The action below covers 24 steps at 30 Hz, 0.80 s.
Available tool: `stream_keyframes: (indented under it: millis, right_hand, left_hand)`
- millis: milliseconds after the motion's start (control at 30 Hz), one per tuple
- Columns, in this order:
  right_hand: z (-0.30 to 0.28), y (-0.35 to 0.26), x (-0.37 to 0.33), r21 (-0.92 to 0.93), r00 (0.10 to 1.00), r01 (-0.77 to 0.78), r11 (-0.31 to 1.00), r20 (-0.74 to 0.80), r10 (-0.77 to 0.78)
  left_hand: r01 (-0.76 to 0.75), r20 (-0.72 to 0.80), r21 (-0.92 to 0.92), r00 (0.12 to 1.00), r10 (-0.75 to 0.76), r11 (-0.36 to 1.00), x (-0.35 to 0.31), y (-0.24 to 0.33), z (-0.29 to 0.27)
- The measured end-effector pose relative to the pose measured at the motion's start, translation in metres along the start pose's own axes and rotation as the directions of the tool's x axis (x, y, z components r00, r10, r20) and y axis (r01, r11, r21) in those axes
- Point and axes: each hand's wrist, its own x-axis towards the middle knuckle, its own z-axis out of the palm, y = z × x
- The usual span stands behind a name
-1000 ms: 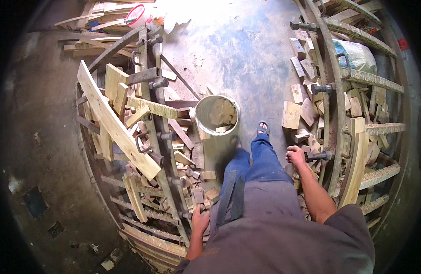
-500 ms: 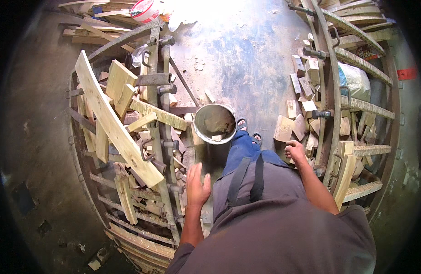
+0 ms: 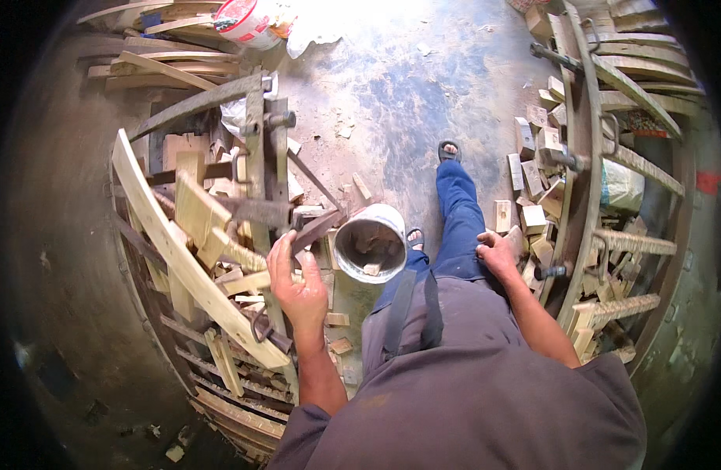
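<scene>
My left hand (image 3: 299, 286) is raised beside the left rack (image 3: 255, 149), its fingers stretched and apart, nothing in its grasp. The fingertips are close to a dark metal bar (image 3: 317, 227) jutting from the rack; whether they touch it I cannot tell. A long pale board (image 3: 190, 247) lies slanted across that rack, left of the hand. Loosely curled, my right hand (image 3: 497, 254) hangs by my right thigh, with nothing visible in it. Between my left hand and my legs stands a bucket (image 3: 370, 244) with wood scraps at its bottom.
On the right stands another metal rack (image 3: 584, 180) with clamps and rough wooden strips. Wood offcuts (image 3: 533, 172) are heaped along its foot. A white sack (image 3: 623, 186) sits inside it. Farther off on the left are stacked strips (image 3: 169, 69) and a red-and-white bucket (image 3: 247, 22).
My left hand has moved forward and left toward the rack. My right leg has stepped forward, and the bucket and racks have shifted in view.
</scene>
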Motion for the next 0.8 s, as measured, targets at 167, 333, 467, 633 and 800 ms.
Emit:
stream_keyframes:
  millis: [167,333,467,633,800]
  right_hand:
    - [-0.042,-0.062,0.1,0.053,0.992,-0.12,0.991,0.029,0.119]
    - [-0.09,-0.125,0.165,0.324,0.949,-0.315,0.892,0.08,0.306]
    - [-0.108,-0.136,0.214,0.198,0.94,-0.334,0.921,0.138,0.311]
    - [-0.107,-0.231,0.266,0.034,0.94,-0.322,0.946,0.128,0.315]
    - [-0.08,-0.314,0.337,-0.103,0.976,-0.132,0.986,0.163,0.147]
  left_hand:
    - [0.227,0.042,-0.088,0.974,-0.224,0.97,0.063,0.003,0.062]
    - [0.363,0.079,-0.173,0.932,-0.354,0.916,0.141,0.032,0.108]
    - [0.334,0.02,-0.049,0.942,-0.334,0.941,0.203,0.043,0.103]
    - [0.473,-0.149,-0.323,0.83,-0.537,0.82,0.268,-0.007,0.089]
    - [0.546,-0.202,-0.526,0.664,-0.72,0.652,0.363,-0.076,0.098]
